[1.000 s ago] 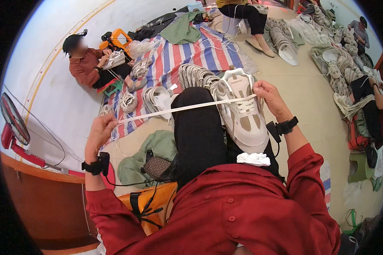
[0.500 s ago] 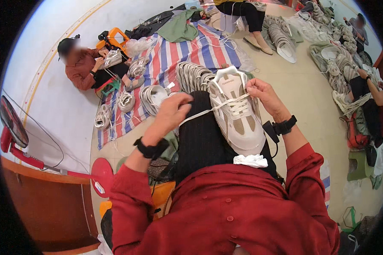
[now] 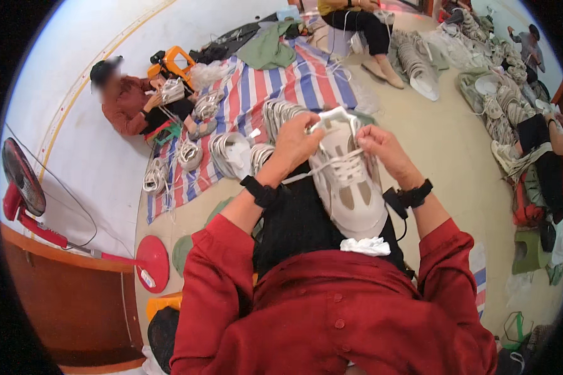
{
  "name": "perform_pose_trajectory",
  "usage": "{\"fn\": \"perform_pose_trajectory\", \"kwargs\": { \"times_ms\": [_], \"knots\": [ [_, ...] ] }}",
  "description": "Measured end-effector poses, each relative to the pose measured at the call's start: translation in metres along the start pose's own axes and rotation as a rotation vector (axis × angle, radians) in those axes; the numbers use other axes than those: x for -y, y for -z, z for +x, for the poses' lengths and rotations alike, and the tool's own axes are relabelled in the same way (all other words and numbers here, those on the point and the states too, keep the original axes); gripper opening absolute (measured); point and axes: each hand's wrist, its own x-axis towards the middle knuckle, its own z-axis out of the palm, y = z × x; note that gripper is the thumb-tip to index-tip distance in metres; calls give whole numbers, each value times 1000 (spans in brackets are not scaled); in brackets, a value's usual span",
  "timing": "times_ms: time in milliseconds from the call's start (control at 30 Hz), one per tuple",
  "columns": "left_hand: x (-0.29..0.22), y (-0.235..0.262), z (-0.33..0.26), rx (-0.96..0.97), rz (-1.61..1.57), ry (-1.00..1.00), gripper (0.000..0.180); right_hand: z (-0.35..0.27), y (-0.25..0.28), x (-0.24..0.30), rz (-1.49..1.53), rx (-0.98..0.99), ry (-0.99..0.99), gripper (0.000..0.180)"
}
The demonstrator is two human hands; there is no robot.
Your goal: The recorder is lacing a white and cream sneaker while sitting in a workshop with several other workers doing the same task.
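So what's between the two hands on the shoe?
In the head view, the shoe's tongue and the white lace lie between the left hand and the right hand, atop the pale sneaker.

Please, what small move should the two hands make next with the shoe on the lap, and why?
Probably pull the white flat lace snug across the top eyelets. Both hands, left hand and right hand, pinch it near the tongue of the beige and white chunky sneaker, and a loose length trails left over the black trousers.

Pale grey sneaker on lap, white lace
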Motion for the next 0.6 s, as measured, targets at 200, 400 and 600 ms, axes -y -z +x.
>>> {"fn": "perform_pose_trajectory", "kwargs": {
  "times_ms": [200,400,600],
  "knots": [
    [48,-21,23,242,83,222,47,6,-14,-4,13,55,13,10],
    [-1,-46,26,172,360,76,23,3,-7,-8,20,53,1,10],
    [2,-45,26,185,352,106,19,4,-11,-9,-3,67,16,9]
  ]
}}
